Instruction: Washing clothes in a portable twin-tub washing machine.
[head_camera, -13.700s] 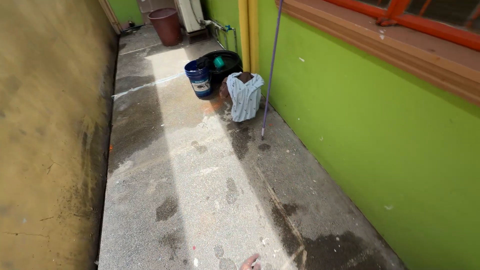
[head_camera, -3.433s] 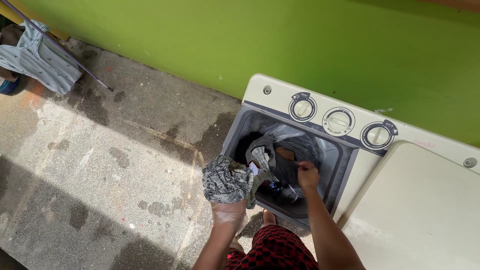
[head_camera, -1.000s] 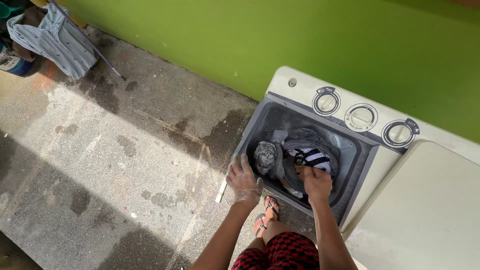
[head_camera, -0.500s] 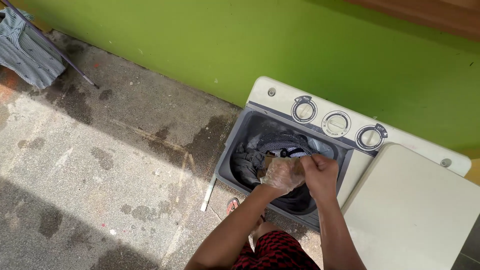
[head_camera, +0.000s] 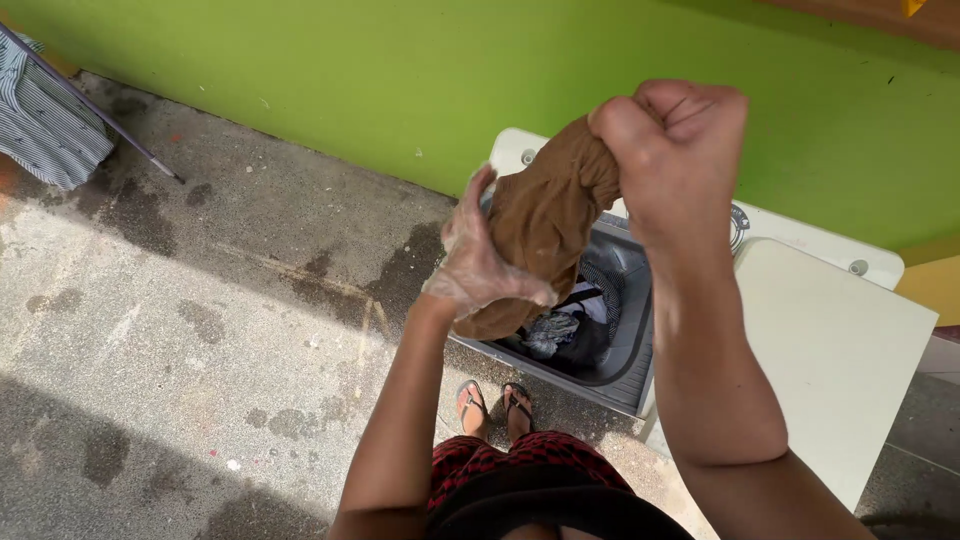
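A brown garment (head_camera: 545, 225) hangs twisted above the open tub of the washing machine (head_camera: 620, 345), gripped at both ends. The right hand (head_camera: 675, 150) is fisted tight round its top; the left hand (head_camera: 480, 262), in a clear plastic glove, clutches its lower part. More clothes (head_camera: 565, 325) lie in the tub below.

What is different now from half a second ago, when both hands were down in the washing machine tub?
Both hands have come up out of the tub, lifting a brown garment. The right hand grips its top in a fist; the left hand, in a clear plastic glove, clasps it lower down. The washing machine, with other clothes in its tub, and the striped shirt on the floor stayed put.
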